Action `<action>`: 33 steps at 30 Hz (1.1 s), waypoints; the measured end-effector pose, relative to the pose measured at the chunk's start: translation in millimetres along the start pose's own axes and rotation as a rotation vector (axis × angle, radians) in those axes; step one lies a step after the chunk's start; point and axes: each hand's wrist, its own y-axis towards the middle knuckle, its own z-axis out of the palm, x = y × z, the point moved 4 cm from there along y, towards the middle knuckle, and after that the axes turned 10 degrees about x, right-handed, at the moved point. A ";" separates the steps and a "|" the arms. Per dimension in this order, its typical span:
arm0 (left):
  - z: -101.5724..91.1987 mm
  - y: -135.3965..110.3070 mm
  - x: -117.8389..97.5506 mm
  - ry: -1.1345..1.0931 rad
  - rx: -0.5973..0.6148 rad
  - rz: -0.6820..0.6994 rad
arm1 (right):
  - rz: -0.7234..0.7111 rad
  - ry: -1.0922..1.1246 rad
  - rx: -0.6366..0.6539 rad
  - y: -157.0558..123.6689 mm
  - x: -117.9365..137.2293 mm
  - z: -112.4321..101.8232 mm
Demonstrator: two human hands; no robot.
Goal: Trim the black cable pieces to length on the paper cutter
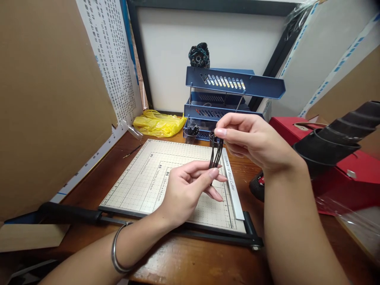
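Note:
Both hands hold a small bundle of thin black cords (215,155) above a paper cutter board (148,174). My right hand (252,138) pinches the top end, where the cords gather into a dark knot. My left hand (190,186) pinches the lower end between thumb and forefinger, its other fingers curled. The cords run nearly upright between the two hands. A metal bangle (117,249) circles my left wrist.
The cutter's black handle (68,213) lies at the front left. A blue stacked letter tray (231,95) stands at the back, with a yellow plastic bag (158,123) to its left. A red box (341,166) and a black ridged object (335,138) sit at the right. Cardboard walls close both sides.

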 end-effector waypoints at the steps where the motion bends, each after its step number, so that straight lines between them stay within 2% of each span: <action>1: -0.4 0.1 -1.0 0.006 -0.004 0.008 | -0.004 -0.010 -0.015 -0.9 0.5 -1.3; 10: -2.6 1.3 -1.0 -0.005 -0.006 0.019 | -0.023 -0.057 -0.065 -5.4 2.9 -5.8; 15: -5.4 0.5 -3.3 0.037 -0.089 0.035 | -0.021 -0.087 -0.120 -6.2 6.1 -5.6; 20: -6.3 1.9 -4.7 0.054 -0.128 0.031 | 0.077 -0.276 -0.115 -5.2 9.0 -2.4; 28: -4.0 2.9 -2.0 0.002 -0.078 0.024 | 0.141 -0.425 -0.108 -4.7 10.0 2.9; 33: -5.8 4.0 -3.3 0.011 -0.107 0.018 | 0.085 -0.326 -0.168 -4.8 12.8 -1.9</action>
